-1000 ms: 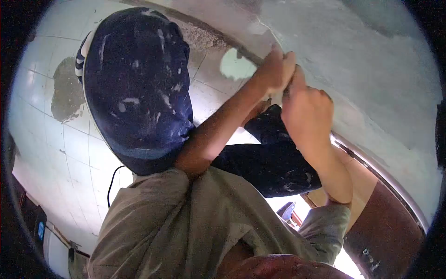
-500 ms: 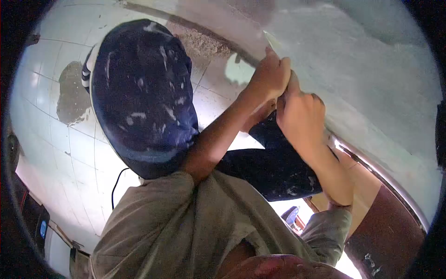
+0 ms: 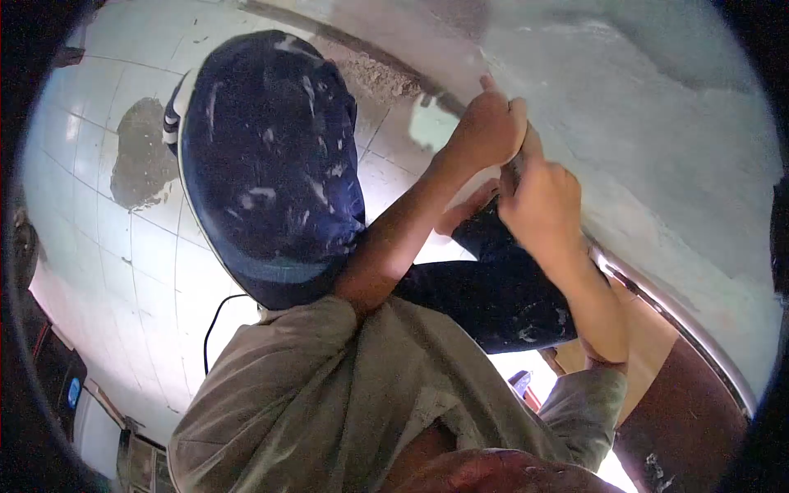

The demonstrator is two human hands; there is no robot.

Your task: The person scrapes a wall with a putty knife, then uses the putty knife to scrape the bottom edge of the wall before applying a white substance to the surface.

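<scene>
My left hand (image 3: 493, 130) is closed around the front part of a scraper, close to a smooth grey plastered surface (image 3: 625, 140). Just behind it, my right hand (image 3: 542, 205) grips the rear of the same tool, whose dark handle (image 3: 510, 175) shows between the two hands. The scraper's thin tip points up toward the grey surface; whether it touches is hard to see. Most of the tool is hidden by fingers. Both my forearms stretch forward from short brown sleeves.
My bent knee (image 3: 275, 164), in dark trousers with white smears, stands left of my arms. White floor tiles (image 3: 148, 255) bear a grey wet-looking patch (image 3: 141, 156). Crumbly debris (image 3: 374, 76) lies along the surface's base. A shiny metal edge (image 3: 674, 320) curves at right.
The view has shifted slightly, so the scene sits farther right. Both hands keep their grip on the scraper; its blade, seen as a pale triangle before, now shows only as a thin tip.
</scene>
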